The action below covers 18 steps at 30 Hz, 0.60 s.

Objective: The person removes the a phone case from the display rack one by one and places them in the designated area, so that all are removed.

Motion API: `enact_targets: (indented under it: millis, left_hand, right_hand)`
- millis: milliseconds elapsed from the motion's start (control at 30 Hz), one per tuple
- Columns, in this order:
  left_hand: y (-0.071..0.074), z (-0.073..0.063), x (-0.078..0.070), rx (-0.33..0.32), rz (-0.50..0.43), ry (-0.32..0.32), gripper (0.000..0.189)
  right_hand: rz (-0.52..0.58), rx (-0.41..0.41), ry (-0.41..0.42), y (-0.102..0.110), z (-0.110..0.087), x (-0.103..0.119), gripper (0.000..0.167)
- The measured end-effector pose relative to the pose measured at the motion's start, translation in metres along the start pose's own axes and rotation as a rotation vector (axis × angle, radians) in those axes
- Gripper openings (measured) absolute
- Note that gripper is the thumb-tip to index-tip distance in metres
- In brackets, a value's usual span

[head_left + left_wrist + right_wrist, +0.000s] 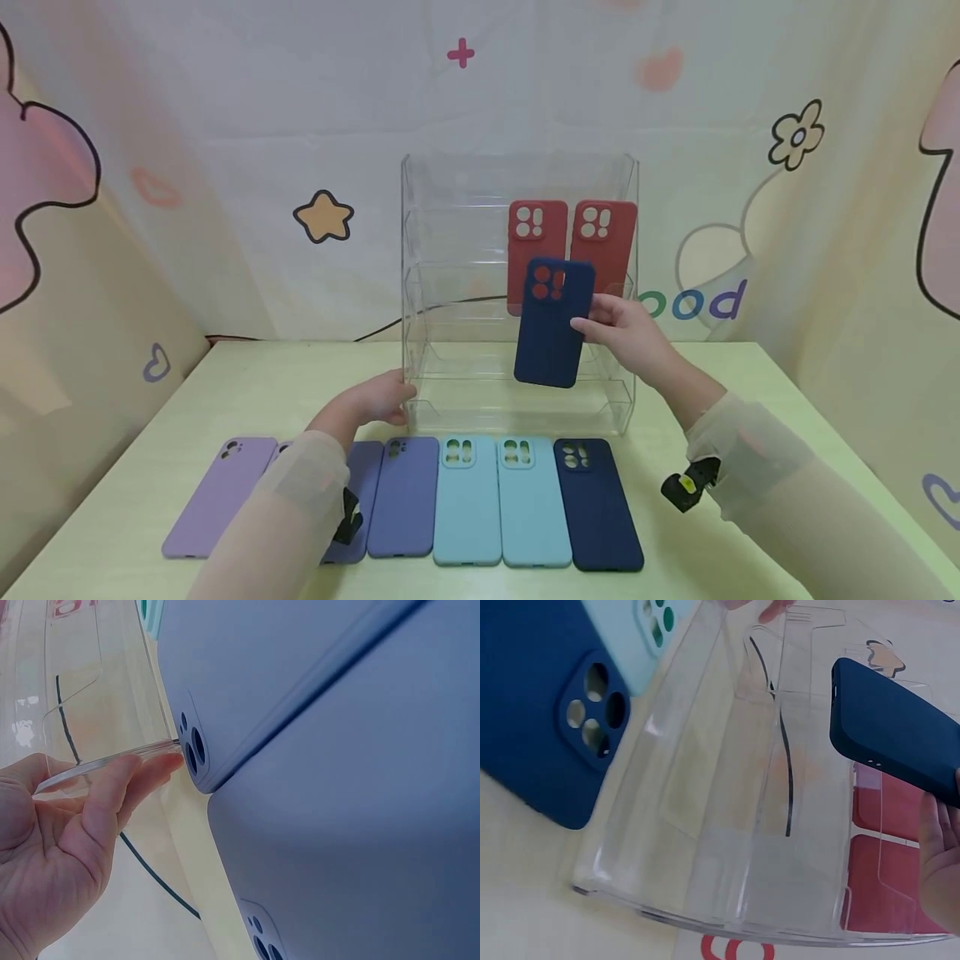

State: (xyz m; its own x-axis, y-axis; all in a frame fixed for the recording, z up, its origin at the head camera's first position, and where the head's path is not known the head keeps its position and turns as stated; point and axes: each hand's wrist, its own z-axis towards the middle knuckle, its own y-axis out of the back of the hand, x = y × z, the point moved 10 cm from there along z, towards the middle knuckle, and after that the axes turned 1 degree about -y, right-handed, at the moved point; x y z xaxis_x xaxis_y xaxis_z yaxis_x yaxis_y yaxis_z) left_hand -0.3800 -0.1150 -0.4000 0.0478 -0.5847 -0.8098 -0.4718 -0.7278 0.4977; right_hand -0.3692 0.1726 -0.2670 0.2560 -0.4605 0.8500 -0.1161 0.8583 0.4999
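A dark blue phone case (553, 333) is pinched along its right edge by my right hand (626, 333), held upright in front of the clear tiered display rack (517, 408). My left hand (378, 397) grips the rack's left side panel low down; in the left wrist view, thumb and fingers of this hand (71, 840) lie on either side of the clear panel (112, 757). Two red phone cases, one on the left (536, 242) and one on the right (607, 242), stand in a rack tier, partly hidden by the blue case.
Before the rack lies a row of phone cases: a light purple one (225, 500), darker purple ones (405, 500), two light blue ones (467, 508) and a dark blue one (600, 508). Behind the table (127, 500) hangs a printed curtain (322, 100). My left sleeve covers part of the row.
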Motion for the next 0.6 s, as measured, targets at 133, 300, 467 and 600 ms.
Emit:
enact_targets:
  millis: [133,300,467,600]
  left_hand:
    - [0.0,0.002,0.002,-0.011,0.007,-0.006,0.047]
    - [-0.002,0.002,0.004,-0.014,0.012,-0.004,0.047]
    - [-0.002,0.002,0.005,-0.013,0.029,0.011,0.045]
    - [0.0,0.002,0.003,-0.017,0.037,0.01,0.042]
  right_hand:
    - [-0.009,0.013,-0.025,-0.002,-0.009,-0.012,0.046]
    - [-0.014,0.029,-0.008,-0.003,-0.02,-0.022,0.045]
    - [-0.013,0.038,-0.005,-0.001,-0.028,-0.028,0.046]
    - [-0.019,0.048,-0.002,0.001,-0.035,-0.03,0.048]
